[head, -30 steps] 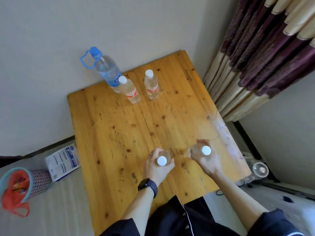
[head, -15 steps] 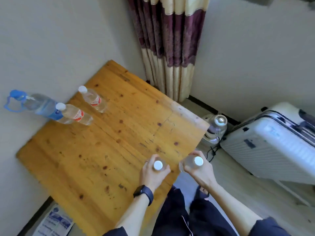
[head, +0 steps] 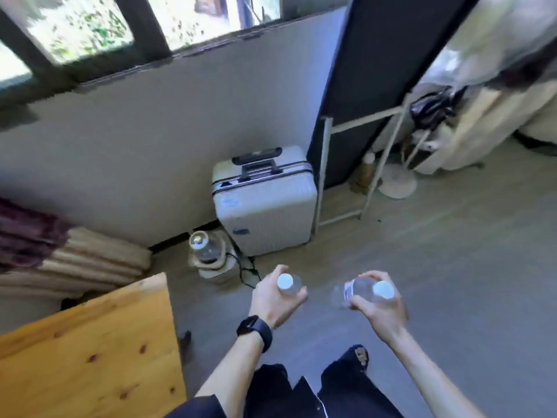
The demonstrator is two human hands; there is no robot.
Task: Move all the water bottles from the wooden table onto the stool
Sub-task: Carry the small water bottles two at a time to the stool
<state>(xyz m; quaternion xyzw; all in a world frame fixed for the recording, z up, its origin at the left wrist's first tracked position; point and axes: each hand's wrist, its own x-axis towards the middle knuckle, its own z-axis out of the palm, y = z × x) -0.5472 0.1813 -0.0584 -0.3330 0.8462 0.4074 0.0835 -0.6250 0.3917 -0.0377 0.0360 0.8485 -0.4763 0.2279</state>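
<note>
My left hand [head: 272, 303] grips a small clear water bottle with a white cap [head: 288, 284], held over the grey floor. My right hand [head: 381, 309] grips a second small water bottle [head: 366, 289], white-capped with a red and white label, tilted toward me. Both bottles hang in the air to the right of the wooden table [head: 87, 354], whose corner shows at the lower left. The other bottles on the table and the stool are out of view.
A white suitcase [head: 265, 203] stands against the wall ahead. A kettle-like glass jar on a base [head: 208, 254] with a black cable sits on the floor beside it. A white rack [head: 367, 164], fan base and curtain [head: 54, 254] flank the room.
The view has swung right, away from the table toward the suitcase. Both hands have carried their bottles off the table's edge and now hold them over the floor.
</note>
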